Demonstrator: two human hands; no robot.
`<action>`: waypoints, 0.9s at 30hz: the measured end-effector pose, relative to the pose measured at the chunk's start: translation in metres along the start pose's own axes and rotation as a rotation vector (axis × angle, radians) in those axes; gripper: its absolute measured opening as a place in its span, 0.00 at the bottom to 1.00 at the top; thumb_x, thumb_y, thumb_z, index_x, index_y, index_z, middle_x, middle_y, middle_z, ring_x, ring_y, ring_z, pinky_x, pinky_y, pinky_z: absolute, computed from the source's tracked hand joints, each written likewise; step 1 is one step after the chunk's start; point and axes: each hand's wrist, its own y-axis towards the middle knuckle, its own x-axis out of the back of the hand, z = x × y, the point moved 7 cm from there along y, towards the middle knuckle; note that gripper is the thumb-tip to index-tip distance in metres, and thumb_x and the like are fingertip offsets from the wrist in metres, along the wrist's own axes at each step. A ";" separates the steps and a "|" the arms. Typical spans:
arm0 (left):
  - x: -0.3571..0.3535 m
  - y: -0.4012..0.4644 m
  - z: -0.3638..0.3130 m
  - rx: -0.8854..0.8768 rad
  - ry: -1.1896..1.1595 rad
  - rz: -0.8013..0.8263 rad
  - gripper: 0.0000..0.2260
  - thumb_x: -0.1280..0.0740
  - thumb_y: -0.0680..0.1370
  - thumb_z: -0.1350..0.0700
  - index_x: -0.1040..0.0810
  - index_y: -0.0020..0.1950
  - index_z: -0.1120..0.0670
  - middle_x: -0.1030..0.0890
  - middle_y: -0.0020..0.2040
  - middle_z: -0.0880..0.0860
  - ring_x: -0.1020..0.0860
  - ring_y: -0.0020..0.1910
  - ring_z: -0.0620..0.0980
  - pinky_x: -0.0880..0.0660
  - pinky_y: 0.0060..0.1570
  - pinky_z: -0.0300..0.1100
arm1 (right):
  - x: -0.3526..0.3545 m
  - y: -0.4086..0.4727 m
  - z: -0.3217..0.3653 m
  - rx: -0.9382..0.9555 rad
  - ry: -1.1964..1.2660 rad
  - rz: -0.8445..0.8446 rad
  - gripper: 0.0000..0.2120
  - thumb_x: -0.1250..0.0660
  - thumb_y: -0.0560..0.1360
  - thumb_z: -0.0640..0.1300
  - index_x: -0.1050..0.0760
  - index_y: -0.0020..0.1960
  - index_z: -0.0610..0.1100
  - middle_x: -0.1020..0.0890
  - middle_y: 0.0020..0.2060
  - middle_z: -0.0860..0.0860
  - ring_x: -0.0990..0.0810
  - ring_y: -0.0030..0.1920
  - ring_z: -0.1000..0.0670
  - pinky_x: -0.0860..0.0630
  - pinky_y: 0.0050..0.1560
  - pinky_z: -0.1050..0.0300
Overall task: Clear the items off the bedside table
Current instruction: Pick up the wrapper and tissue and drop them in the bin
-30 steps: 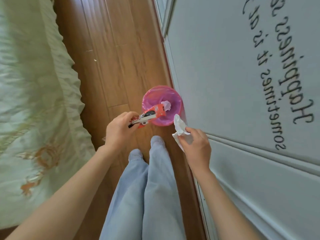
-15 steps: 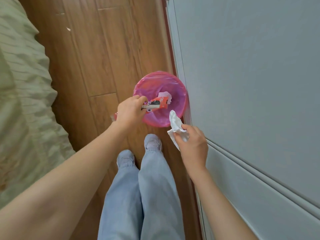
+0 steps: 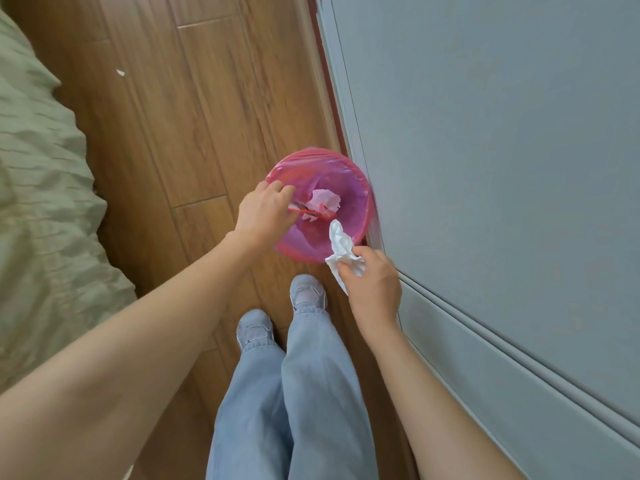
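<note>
There is only one view, from the camera on my head. It looks steeply down along my body, so my two forearms enter from the bottom edge and my legs and shoes (image 3: 280,313) stand in the lower middle. The wooden floor (image 3: 194,109) fills the middle and runs to the top edge. The pink bin (image 3: 346,168) is just ahead of my feet, near the centre of the picture. The bed (image 3: 38,188) takes the left edge and the grey wall (image 3: 485,140) the right side. The lens is wide, so straight lines bend a little at the edges.
</note>
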 end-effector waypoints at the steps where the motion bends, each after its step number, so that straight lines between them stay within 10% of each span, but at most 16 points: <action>1: 0.004 -0.005 0.000 -0.034 0.007 -0.035 0.15 0.32 0.72 0.57 0.23 0.58 0.61 0.21 0.51 0.59 0.25 0.51 0.63 0.27 0.40 0.53 | -0.001 0.002 0.001 0.000 -0.005 0.002 0.10 0.30 0.71 0.46 0.21 0.50 0.43 0.21 0.43 0.47 0.25 0.44 0.46 0.38 0.37 0.58; 18: 0.041 -0.067 0.012 -0.025 0.180 -0.284 0.17 0.38 0.71 0.56 0.24 0.59 0.57 0.21 0.56 0.54 0.24 0.55 0.57 0.29 0.50 0.49 | -0.062 0.096 0.028 0.065 -0.215 0.184 0.21 0.33 0.73 0.48 0.27 0.62 0.40 0.24 0.57 0.40 0.27 0.58 0.39 0.29 0.55 0.50; 27: 0.125 -0.109 0.005 0.092 0.179 -0.257 0.17 0.33 0.69 0.54 0.25 0.57 0.57 0.21 0.54 0.55 0.23 0.54 0.59 0.28 0.49 0.51 | 0.008 0.019 0.107 0.459 -0.269 0.122 0.21 0.38 0.77 0.49 0.29 0.65 0.38 0.27 0.65 0.40 0.33 0.68 0.42 0.37 0.69 0.47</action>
